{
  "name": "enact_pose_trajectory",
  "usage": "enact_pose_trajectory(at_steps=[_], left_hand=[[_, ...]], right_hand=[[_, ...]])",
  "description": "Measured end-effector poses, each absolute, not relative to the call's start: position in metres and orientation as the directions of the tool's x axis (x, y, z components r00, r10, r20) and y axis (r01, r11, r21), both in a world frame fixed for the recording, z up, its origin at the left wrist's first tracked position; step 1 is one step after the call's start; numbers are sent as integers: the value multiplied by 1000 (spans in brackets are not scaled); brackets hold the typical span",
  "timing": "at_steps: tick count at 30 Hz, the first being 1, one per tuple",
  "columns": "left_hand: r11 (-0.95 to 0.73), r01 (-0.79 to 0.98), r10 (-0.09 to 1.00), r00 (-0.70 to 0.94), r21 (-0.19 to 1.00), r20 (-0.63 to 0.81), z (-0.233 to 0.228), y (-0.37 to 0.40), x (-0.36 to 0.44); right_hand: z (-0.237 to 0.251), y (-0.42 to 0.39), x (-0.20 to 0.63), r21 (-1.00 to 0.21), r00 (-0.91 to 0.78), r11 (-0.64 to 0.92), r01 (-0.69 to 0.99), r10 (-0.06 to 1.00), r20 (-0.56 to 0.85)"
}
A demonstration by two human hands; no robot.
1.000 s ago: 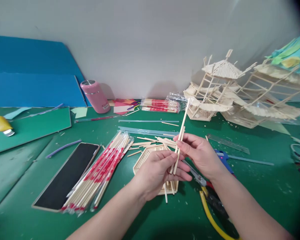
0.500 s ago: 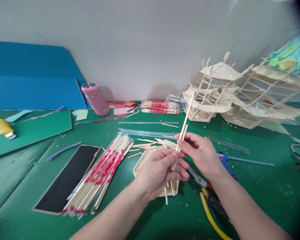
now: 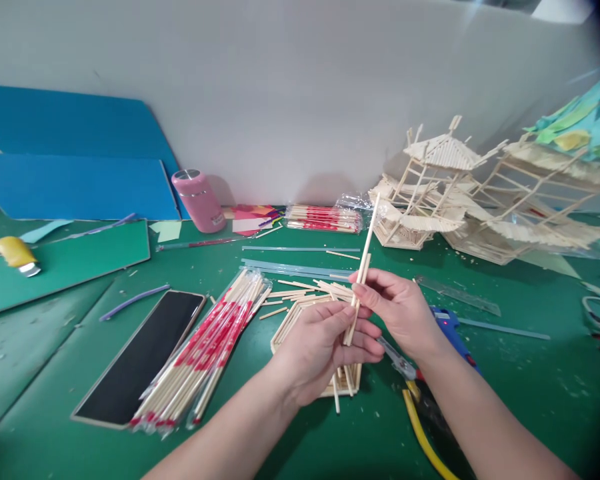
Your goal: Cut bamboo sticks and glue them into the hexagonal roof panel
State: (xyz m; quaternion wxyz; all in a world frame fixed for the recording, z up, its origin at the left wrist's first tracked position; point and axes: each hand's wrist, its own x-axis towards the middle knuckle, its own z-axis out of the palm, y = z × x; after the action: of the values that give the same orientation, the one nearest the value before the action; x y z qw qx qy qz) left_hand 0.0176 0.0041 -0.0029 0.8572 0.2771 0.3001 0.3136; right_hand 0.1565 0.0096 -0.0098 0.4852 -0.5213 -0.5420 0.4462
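Note:
Two thin wooden sticks [image 3: 369, 239], one longer than the other, stand side by side, tilted, between my hands. My left hand [image 3: 320, 347] pinches them near their lower ends, its other fingers curled behind. Higher up, the thumb and fingers of my right hand [image 3: 393, 300] grip the same pair. Below my hands lies a many-sided frame of stacked sticks [image 3: 286, 327], partly hidden by my left hand. Loose cut sticks [image 3: 300, 291] are scattered at its far side. Pliers [image 3: 400, 360] with a yellow handle lie under my right forearm, partly covered.
Wrapped stick bundles [image 3: 213, 347] overlap a black phone [image 3: 140, 360] on the left. A blue glue gun [image 3: 453, 333] lies right of my right hand. Stick-built pavilion models [image 3: 443, 157] stand at the back right. A pink flask [image 3: 200, 203], a yellow cutter [image 3: 15, 253] and blue boards [image 3: 75, 187] are farther left.
The longer stick has slid down a little against the shorter one. Both hands keep their grip. The whole view has shifted slightly.

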Motion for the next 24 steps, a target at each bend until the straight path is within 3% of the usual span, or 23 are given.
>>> enact_pose_trajectory(at_steps=[11,24], left_hand=[[661,-354,697,616,662,-367,-5,3,19],[661,-333,696,608,673,-382,-14,1,22]], right_hand=[[-11,12,155,-992,-9,24,122,1000,23],[-12,15,159,-942,-35,40,332,999,30]])
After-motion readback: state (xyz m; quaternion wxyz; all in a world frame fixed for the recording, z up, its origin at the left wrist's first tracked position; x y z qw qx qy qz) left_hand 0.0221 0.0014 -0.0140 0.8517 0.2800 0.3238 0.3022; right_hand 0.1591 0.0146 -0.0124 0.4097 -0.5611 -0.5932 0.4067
